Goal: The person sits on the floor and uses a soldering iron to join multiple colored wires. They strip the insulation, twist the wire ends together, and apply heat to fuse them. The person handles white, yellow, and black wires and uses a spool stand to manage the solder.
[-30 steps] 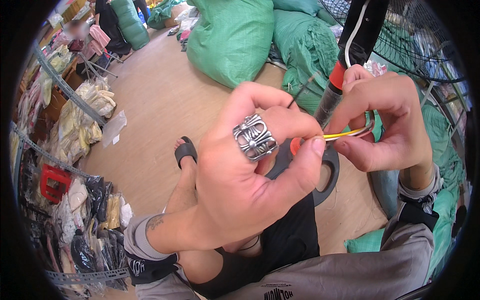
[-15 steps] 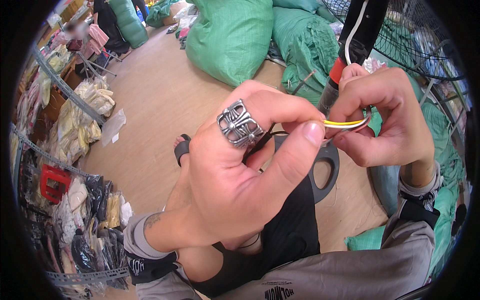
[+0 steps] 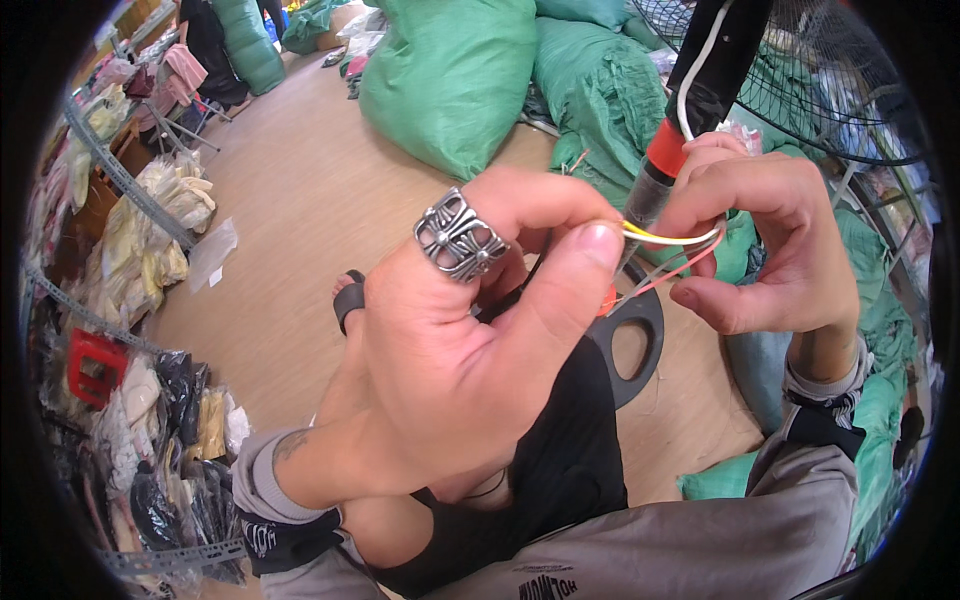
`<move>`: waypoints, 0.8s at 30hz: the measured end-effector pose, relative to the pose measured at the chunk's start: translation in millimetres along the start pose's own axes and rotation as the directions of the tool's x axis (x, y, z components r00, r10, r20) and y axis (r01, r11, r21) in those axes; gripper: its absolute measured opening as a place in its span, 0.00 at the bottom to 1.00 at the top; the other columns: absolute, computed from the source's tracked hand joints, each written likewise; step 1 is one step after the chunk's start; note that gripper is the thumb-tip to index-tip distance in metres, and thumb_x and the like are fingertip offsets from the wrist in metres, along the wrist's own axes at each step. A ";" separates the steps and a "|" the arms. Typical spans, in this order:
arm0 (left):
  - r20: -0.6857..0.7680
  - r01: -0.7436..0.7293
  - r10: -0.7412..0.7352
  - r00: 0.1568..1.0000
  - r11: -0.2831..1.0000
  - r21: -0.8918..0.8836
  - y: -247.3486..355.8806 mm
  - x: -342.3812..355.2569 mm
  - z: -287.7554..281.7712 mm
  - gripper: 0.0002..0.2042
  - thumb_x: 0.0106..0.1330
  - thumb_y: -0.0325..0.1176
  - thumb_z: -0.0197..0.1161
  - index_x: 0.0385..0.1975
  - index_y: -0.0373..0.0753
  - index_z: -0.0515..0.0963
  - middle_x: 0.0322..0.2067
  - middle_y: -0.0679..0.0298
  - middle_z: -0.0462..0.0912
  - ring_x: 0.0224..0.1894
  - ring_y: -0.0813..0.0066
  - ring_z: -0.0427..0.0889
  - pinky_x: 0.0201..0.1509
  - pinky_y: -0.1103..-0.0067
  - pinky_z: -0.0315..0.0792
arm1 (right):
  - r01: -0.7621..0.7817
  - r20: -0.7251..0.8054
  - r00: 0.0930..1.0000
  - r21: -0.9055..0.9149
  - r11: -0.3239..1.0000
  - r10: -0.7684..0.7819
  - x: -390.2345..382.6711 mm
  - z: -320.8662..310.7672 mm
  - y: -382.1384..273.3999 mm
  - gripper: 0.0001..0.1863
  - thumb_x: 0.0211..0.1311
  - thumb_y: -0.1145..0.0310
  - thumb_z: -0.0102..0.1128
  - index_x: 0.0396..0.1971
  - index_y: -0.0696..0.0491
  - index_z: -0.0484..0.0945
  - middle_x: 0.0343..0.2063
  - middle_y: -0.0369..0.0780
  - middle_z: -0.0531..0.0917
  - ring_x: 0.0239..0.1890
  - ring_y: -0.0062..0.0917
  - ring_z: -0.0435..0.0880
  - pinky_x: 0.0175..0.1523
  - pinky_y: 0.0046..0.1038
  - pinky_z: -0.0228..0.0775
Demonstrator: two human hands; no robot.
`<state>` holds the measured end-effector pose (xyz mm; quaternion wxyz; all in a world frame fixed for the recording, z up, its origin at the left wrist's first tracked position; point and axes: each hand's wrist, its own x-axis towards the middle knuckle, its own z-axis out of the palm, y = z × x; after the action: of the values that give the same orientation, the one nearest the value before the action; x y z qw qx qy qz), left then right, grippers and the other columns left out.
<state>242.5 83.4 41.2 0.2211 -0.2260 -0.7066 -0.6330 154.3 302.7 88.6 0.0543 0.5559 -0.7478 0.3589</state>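
Yellow plastic-coated thin wire (image 3: 632, 229) and slim white plastic-coated wire (image 3: 672, 241) run together between both hands, in front of the black pole with a red-orange band (image 3: 664, 148). The left hand (image 3: 460, 340), wearing a broad openwork silver ring (image 3: 461, 235), pinches their ends between thumb and forefinger. On the right hand (image 3: 775, 245) thumb and forefinger stand apart; I cannot tell whether its curled fingers grip the wires. If they do not, a tug from the left could drag the wires out of place, and too hard a pull might snap fine strands inside. Slack pinkish-red thin wire (image 3: 690, 263) and grey thin wire (image 3: 660, 268) slant down toward the dark grey oval loop handle (image 3: 655, 345); they could snag there or tangle with the pinched pair
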 end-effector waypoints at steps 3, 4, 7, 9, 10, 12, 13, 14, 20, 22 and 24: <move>-0.025 0.054 -0.055 0.998 0.997 -0.047 0.4 0.2 2.5 0.06 0.72 0.29 0.56 0.42 0.34 0.75 0.24 0.66 0.77 0.22 0.87 0.72 0.24 0.88 0.61 | -0.151 -0.038 0.987 0.085 0.985 0.154 -2.2 -0.6 -9.7 0.18 0.39 0.71 0.75 0.35 0.58 0.84 0.23 0.32 0.83 0.26 0.17 0.77 0.44 0.24 0.62; -0.043 0.066 -0.069 0.997 0.995 -0.068 1.2 -0.3 4.1 0.06 0.72 0.30 0.56 0.42 0.34 0.75 0.23 0.66 0.77 0.21 0.87 0.72 0.22 0.89 0.60 | -0.233 -0.048 0.969 0.138 0.963 0.241 -3.7 -1.6 -13.9 0.19 0.39 0.71 0.75 0.36 0.58 0.84 0.23 0.32 0.83 0.27 0.17 0.78 0.45 0.24 0.62; -0.079 0.031 -0.037 0.996 0.997 -0.075 1.5 1.0 8.9 0.07 0.73 0.31 0.54 0.42 0.34 0.74 0.20 0.67 0.77 0.18 0.88 0.71 0.18 0.89 0.56 | -0.286 -0.063 0.951 0.202 0.937 0.304 -4.4 -2.7 -15.2 0.20 0.41 0.67 0.77 0.36 0.58 0.84 0.24 0.33 0.83 0.28 0.17 0.79 0.49 0.26 0.63; -0.079 0.029 -0.034 0.996 0.997 -0.067 2.4 1.0 11.1 0.07 0.73 0.31 0.54 0.42 0.34 0.73 0.20 0.66 0.77 0.17 0.88 0.71 0.17 0.89 0.55 | -0.197 -0.077 0.974 0.159 0.967 0.211 -4.7 -2.4 -11.2 0.18 0.44 0.66 0.77 0.35 0.57 0.83 0.24 0.33 0.83 0.29 0.17 0.79 0.52 0.27 0.62; -0.072 0.051 -0.056 0.996 0.996 -0.066 3.7 0.3 11.3 0.06 0.73 0.31 0.54 0.42 0.35 0.73 0.20 0.66 0.77 0.17 0.88 0.72 0.17 0.89 0.55 | -0.120 -0.081 0.988 0.110 0.987 0.129 -4.3 -2.0 -7.7 0.17 0.45 0.65 0.77 0.34 0.56 0.83 0.24 0.33 0.83 0.29 0.18 0.78 0.54 0.28 0.61; -0.062 0.060 -0.064 0.996 0.995 -0.077 4.0 0.0 11.8 0.06 0.73 0.31 0.53 0.42 0.35 0.73 0.20 0.65 0.77 0.17 0.88 0.71 0.17 0.89 0.55 | -0.045 -0.084 0.995 0.068 0.997 0.051 -5.9 0.0 -3.0 0.14 0.48 0.65 0.75 0.32 0.55 0.82 0.24 0.33 0.83 0.29 0.18 0.78 0.58 0.30 0.59; -0.060 0.046 -0.051 0.997 0.995 -0.089 3.5 0.3 12.2 0.07 0.73 0.31 0.53 0.42 0.35 0.73 0.20 0.65 0.77 0.17 0.88 0.71 0.17 0.89 0.55 | -0.049 -0.088 0.995 0.075 0.996 0.055 -7.2 1.8 -1.6 0.12 0.49 0.65 0.74 0.31 0.55 0.82 0.24 0.33 0.83 0.29 0.19 0.78 0.59 0.31 0.58; -0.052 0.054 -0.062 0.997 0.990 -0.134 3.5 0.0 11.6 0.07 0.73 0.31 0.53 0.41 0.34 0.73 0.21 0.64 0.78 0.16 0.88 0.70 0.17 0.89 0.55 | -0.066 -0.101 0.992 0.095 0.993 0.075 -8.5 3.4 -1.1 0.11 0.51 0.65 0.72 0.30 0.55 0.82 0.24 0.33 0.83 0.29 0.19 0.79 0.60 0.32 0.58; -0.049 0.080 -0.088 0.995 0.986 -0.144 3.7 -0.7 10.1 0.08 0.72 0.31 0.53 0.39 0.33 0.75 0.23 0.60 0.80 0.15 0.89 0.65 0.17 0.89 0.56 | -0.155 -0.161 0.970 0.156 0.975 0.180 -9.7 9.1 -0.2 0.10 0.59 0.63 0.64 0.30 0.55 0.82 0.24 0.36 0.84 0.30 0.21 0.80 0.62 0.35 0.57; -0.053 0.098 -0.108 0.993 0.982 -0.164 4.3 -1.0 9.9 0.08 0.72 0.31 0.53 0.38 0.33 0.76 0.23 0.59 0.80 0.15 0.89 0.65 0.17 0.89 0.57 | -0.129 -0.154 0.976 0.178 0.976 0.157 -7.7 9.1 2.7 0.10 0.62 0.63 0.61 0.30 0.55 0.82 0.26 0.37 0.84 0.31 0.22 0.80 0.62 0.36 0.57; -0.057 0.114 -0.125 0.991 0.979 -0.169 5.1 -1.3 9.1 0.08 0.71 0.31 0.52 0.38 0.33 0.76 0.24 0.59 0.80 0.16 0.88 0.66 0.17 0.89 0.57 | -0.071 -0.183 0.978 0.172 0.982 0.103 -6.2 11.9 6.8 0.10 0.63 0.63 0.59 0.30 0.55 0.81 0.27 0.38 0.84 0.33 0.24 0.80 0.63 0.36 0.57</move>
<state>246.4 92.9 43.6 0.1868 -0.1793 -0.6560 -0.7090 154.5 301.4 73.7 0.0641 0.4882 -0.7304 0.4734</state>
